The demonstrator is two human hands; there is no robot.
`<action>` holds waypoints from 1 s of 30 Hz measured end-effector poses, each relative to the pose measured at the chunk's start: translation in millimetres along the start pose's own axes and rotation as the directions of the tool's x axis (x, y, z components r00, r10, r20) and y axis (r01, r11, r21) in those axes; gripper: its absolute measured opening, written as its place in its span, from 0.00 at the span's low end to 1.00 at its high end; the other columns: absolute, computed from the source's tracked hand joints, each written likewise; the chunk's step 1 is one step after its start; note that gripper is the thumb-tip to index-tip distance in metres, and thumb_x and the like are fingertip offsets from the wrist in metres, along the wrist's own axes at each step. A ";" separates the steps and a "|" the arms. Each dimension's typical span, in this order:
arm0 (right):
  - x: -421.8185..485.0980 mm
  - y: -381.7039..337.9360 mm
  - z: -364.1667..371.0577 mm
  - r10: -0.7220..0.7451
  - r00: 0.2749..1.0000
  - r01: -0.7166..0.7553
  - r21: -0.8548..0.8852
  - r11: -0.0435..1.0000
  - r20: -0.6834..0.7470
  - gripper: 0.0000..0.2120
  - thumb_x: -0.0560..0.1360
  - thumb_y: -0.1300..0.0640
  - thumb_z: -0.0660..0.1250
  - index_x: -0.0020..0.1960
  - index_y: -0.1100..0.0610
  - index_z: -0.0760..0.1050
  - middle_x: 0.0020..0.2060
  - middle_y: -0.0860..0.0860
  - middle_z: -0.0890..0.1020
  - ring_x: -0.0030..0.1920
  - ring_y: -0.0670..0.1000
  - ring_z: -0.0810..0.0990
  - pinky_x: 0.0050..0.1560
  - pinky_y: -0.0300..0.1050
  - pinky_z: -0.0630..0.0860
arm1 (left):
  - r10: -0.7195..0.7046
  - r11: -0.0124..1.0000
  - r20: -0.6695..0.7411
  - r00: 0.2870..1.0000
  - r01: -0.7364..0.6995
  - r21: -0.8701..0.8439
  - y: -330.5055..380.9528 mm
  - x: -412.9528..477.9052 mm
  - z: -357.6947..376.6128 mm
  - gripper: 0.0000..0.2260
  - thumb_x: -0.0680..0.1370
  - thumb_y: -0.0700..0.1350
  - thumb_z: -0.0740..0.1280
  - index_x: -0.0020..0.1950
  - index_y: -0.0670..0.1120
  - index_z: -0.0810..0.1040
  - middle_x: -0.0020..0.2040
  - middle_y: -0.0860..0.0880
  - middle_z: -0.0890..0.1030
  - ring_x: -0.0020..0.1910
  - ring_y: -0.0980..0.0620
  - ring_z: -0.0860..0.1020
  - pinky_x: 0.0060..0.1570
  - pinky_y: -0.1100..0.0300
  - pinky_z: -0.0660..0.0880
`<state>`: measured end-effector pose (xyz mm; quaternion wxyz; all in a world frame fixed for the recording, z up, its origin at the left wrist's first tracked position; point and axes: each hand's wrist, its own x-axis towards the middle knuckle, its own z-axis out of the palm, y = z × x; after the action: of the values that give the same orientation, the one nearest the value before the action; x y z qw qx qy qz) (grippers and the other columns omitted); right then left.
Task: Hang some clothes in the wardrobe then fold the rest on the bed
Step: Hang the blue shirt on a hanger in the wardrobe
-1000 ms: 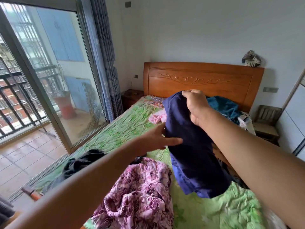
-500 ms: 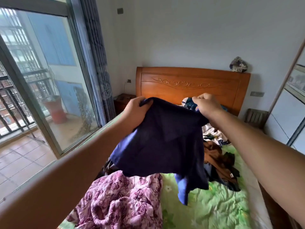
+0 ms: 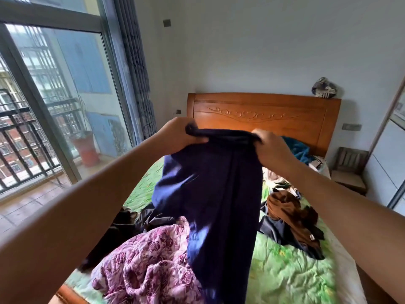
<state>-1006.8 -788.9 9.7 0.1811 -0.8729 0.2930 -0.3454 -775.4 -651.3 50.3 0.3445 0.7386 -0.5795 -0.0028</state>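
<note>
A navy blue garment (image 3: 217,194) hangs in the air above the bed (image 3: 291,273), held up by its top edge. My left hand (image 3: 177,134) grips the left end of that edge and my right hand (image 3: 271,148) grips the right end, both at headboard height. The cloth falls long and folded down the middle, its lower part blurred. Under it lies a purple rose-print garment (image 3: 151,268). A brown garment (image 3: 289,213) on dark clothes lies right of it, and a teal one (image 3: 298,150) sits near the headboard.
The wooden headboard (image 3: 263,115) stands against the far wall. A sliding glass door (image 3: 54,102) with a curtain (image 3: 135,69) runs along the left. A wooden chair (image 3: 350,165) and white wardrobe doors (image 3: 388,163) are at the right. Dark clothes (image 3: 129,218) lie at the bed's left side.
My left hand reached across and took hold of the garment's top edge. Both hands then pulled that edge taut, and the cloth now hangs longer and straighter.
</note>
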 end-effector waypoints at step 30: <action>-32.3 -54.8 50.3 -0.274 0.923 0.280 0.017 0.960 0.272 0.49 0.69 0.26 0.66 0.79 0.51 0.52 0.73 0.55 0.66 0.71 0.56 0.67 0.69 0.56 0.69 | -0.411 0.759 0.012 0.912 0.349 -0.549 15.2 -3.8 11.7 0.11 0.79 0.37 0.61 0.42 0.46 0.80 0.43 0.41 0.82 0.43 0.44 0.80 0.48 0.49 0.77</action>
<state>-969.0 -720.8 -12.9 0.1593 -0.9465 0.1430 -0.2414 -794.4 -655.3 47.6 0.5613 0.7125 -0.3730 -0.1952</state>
